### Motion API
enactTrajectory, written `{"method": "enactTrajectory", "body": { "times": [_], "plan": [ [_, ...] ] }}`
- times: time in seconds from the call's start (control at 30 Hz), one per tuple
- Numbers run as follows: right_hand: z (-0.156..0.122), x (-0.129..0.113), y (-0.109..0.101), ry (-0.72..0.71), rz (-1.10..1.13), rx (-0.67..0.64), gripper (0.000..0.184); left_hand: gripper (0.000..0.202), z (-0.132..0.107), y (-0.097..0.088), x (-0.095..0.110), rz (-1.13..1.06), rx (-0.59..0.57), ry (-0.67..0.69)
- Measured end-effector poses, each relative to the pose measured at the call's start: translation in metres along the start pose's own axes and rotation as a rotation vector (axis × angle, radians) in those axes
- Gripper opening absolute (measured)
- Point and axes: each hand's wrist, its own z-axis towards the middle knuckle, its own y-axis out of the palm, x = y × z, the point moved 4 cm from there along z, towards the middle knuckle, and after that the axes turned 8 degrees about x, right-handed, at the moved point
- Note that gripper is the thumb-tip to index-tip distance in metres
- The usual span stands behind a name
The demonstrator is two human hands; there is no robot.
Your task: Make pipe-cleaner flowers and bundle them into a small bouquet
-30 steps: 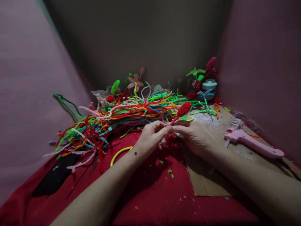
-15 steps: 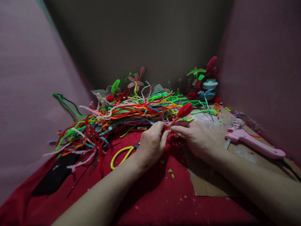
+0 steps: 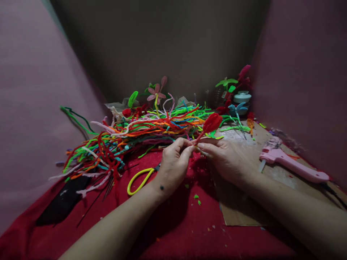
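Observation:
My left hand (image 3: 173, 162) and my right hand (image 3: 225, 157) meet at the middle of the red cloth, fingers pinched together. Between them they hold the thin stem of a red pipe-cleaner bud (image 3: 211, 122), which points up and to the right. Just behind the hands lies a big heap of coloured pipe cleaners (image 3: 141, 131). Yellow-handled scissors (image 3: 141, 178) lie on the cloth by my left wrist.
A pink glue gun (image 3: 290, 164) rests on a cardboard sheet (image 3: 244, 206) at the right. Finished pipe-cleaner flowers (image 3: 156, 94) and a pale blue lidded jar (image 3: 241, 98) stand at the back. A black object (image 3: 63, 202) lies at the left. Walls close in on three sides.
My left hand turned on the stem and shifted slightly, uncovering the scissors. The red bud rose a little and tilted more upright.

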Motion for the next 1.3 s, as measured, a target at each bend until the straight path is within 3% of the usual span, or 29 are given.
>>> {"method": "enactTrajectory", "body": {
  "times": [0.27,0.5,0.67,0.93,1.03,1.13,1.23,1.3],
  "plan": [
    [0.005,0.012,-0.004,0.047,0.106,-0.04,0.016,0.015,-0.002,0.006,-0.005,-0.466,-0.154,-0.413],
    [0.005,0.006,-0.008,-0.054,0.035,0.025,0.01,0.014,-0.001,0.008,-0.004,-0.689,-0.315,-0.56],
    [0.004,0.011,-0.005,0.074,0.142,-0.008,0.012,0.006,-0.002,0.012,-0.008,-0.781,-0.39,-0.641],
    [0.006,0.017,-0.005,0.179,0.245,-0.023,0.015,0.012,-0.003,0.014,-0.011,-0.853,-0.513,-0.71],
    [0.006,0.015,-0.003,0.176,0.239,-0.004,0.015,0.011,-0.002,0.014,-0.012,-0.744,-0.494,-0.645],
    [0.006,0.012,-0.001,0.152,0.246,0.008,0.011,0.019,0.001,0.011,-0.013,-0.491,-0.328,-0.459],
    [0.005,0.011,-0.001,0.129,0.262,0.052,0.009,0.017,0.003,0.002,-0.008,-0.094,-0.089,-0.088],
    [0.004,0.013,-0.002,0.136,0.275,0.077,0.009,0.012,0.0,0.0,-0.001,0.174,0.002,0.216]
  ]
}}
